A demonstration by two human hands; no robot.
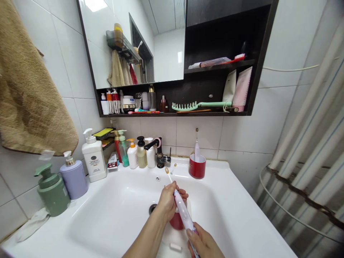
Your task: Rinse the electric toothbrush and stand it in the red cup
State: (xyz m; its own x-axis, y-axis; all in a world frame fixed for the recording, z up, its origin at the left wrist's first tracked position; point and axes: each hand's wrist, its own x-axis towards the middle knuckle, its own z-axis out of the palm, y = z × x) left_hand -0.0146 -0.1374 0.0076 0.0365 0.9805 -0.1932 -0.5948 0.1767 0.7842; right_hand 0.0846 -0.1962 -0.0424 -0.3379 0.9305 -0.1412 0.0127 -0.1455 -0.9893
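Observation:
Over the basin I hold a pale pink electric toothbrush (182, 209) at a slant, its brush head pointing up toward the faucet. My left hand (169, 200) is closed around its upper end near the neck. Lower down, the handle is gripped by my right hand (202, 240). Beneath them, a red cup (176, 221) in the sink is partly hidden by my hands and the toothbrush. A small white piece (175, 247) lies near the bottom of the view. On the back ledge, close to the brush tip, rests a small loose brush head (174, 166).
A red cup (197, 168) holding another electric toothbrush (197, 152) stands on the back ledge, right of the black faucet (160, 156). Pump bottles, including a white one (94, 159), line the left and back of the white sink (107, 200). A dark mirror cabinet (252, 89) overhangs the ledge.

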